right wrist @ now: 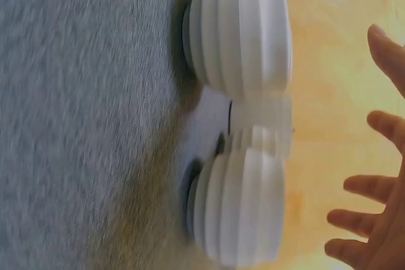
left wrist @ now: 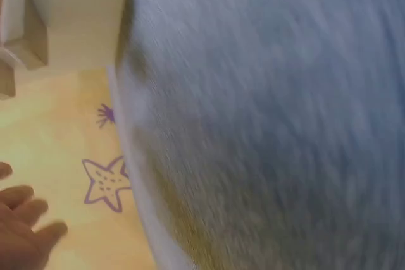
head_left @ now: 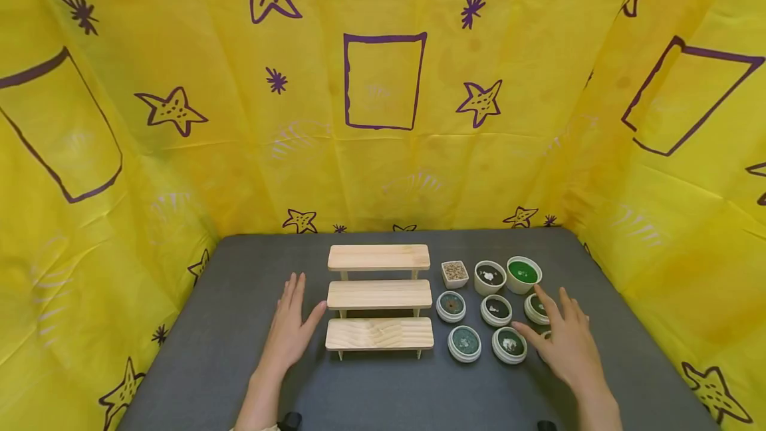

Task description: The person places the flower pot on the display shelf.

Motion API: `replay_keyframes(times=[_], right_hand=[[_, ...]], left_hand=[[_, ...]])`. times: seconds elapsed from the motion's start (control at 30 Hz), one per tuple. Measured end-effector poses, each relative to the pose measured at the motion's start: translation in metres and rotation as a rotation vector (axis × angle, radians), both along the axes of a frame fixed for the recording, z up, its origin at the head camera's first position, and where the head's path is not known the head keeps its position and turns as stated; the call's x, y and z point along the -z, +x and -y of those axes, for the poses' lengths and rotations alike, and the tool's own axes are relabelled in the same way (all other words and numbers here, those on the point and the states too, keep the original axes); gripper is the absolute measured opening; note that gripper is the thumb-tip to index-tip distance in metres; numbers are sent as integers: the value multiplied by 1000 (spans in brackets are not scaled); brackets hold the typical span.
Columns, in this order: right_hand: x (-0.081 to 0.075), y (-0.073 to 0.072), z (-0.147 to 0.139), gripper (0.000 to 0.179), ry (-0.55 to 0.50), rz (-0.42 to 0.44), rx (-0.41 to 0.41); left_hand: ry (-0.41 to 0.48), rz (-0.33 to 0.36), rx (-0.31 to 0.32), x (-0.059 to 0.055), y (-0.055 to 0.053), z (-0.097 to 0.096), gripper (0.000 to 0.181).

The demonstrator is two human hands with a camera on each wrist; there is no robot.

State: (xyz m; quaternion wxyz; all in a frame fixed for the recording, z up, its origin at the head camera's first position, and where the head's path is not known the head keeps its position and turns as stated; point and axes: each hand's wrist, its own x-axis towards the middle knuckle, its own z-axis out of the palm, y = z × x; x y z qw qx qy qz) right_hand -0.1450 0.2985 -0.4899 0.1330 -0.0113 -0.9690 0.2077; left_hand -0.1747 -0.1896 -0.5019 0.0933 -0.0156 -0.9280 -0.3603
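My left hand (head_left: pixel 291 331) hovers just left of a wooden three-step stand, its fingers spread and nothing held. The thumb is close to the middle shelf (head_left: pixel 380 294); in the left wrist view the fingers (left wrist: pixel 33 210) stand apart from the stand's edge. On the right, my right hand (head_left: pixel 565 344) is spread over the rightmost small white pots, partly hiding them. Beside its thumb is a white ribbed pot with dark green contents (head_left: pixel 509 345). The right wrist view shows that hand's spread fingers (right wrist: pixel 370 188) apart from two ribbed white pots (right wrist: pixel 240 207).
Several round pots stand in rows right of the stand, including a bright green-filled one (head_left: pixel 524 274) and a teal one (head_left: pixel 464 343). A square white dish of beige granules (head_left: pixel 455 273) is behind. Yellow patterned cloth (head_left: pixel 383 171) encloses the grey tabletop (head_left: pixel 383 398).
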Motion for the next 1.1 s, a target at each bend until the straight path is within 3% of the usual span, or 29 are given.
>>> replay_keyframes(times=[0.17,0.27,0.4,0.6,0.8,1.1], right_hand=[[5,3,-15,96,-37,80,51],[9,4,-23,100,-74,75,68],[12,6,-31,99,-144,50,81],[15,10,-34,103,-223,135,112],[20,16,-36,102,-247,212,129],[28,23,-40,82,-215,159,116]], left_hand=[[172,-66,19,-1,-1,-7,72],[245,-86,24,0,-2,-12,65],[335,-57,26,1,-3,-16,55],[489,-23,38,3,-5,-20,44],[564,-15,55,5,-5,-23,41],[633,2,47,2,-6,-26,43]])
